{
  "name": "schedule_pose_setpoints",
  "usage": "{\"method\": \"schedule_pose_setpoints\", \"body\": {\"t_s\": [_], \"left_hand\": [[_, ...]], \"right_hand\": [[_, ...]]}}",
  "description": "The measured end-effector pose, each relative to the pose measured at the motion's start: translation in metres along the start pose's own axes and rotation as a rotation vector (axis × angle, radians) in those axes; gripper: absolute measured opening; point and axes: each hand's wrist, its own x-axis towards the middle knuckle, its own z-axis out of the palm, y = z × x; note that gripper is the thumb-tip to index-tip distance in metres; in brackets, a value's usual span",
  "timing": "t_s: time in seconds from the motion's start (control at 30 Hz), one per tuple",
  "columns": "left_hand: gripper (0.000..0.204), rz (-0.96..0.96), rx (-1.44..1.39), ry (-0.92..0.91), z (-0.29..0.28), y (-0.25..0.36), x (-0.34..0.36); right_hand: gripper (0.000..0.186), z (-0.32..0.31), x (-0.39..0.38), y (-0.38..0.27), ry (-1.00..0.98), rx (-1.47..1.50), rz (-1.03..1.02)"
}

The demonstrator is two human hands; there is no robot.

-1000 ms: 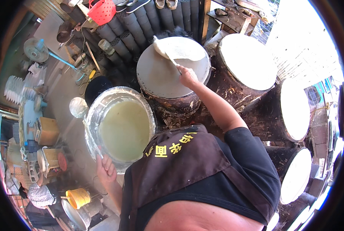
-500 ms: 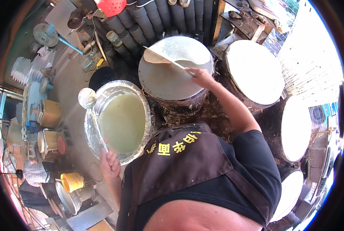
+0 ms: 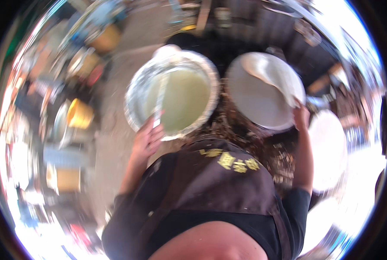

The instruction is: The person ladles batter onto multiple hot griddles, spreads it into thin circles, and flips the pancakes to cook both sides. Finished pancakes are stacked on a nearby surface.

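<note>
Now, line by line:

Left hand: the left hand is closed around the lower end of a pale ladle handle at the 7 o'clock rim of the metal basin; half a second ago it lay at the basin's lower edge and a grip was harder to make out.

Right hand: the right hand pinches the edge of a thin pale sheet, fingers closed on it at the 4 o'clock edge of the round grey griddle.

Sheet: lifted and folded over the upper right of the griddle; earlier it hung from the griddle's upper left.

Basin: holds pale greenish batter, just beside the griddle at its 9 o'clock.

View: blurred now, with basin and griddle larger and nearer the middle than before.

Surroundings: a yellow cup at 9 o'clock of the basin; a second pale round griddle at 4 o'clock of the first.

Apron: dark brown apron with yellow marks, below both hands.
</note>
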Motion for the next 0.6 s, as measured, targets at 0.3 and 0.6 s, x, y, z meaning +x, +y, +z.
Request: {"method": "schedule_pose_setpoints", "body": {"t_s": [0.3,0.6], "left_hand": [[0.032,0.074,0.055,0.01,0.015,-0.016,-0.014],[0.036,0.128,0.032,0.068,0.029,-0.021,-0.023]], "right_hand": [[0.061,-0.006,-0.007,-0.019,-0.371,0.084,0.003],[0.059,0.012,0.027,0.007,-0.382,0.031,0.02]]}}
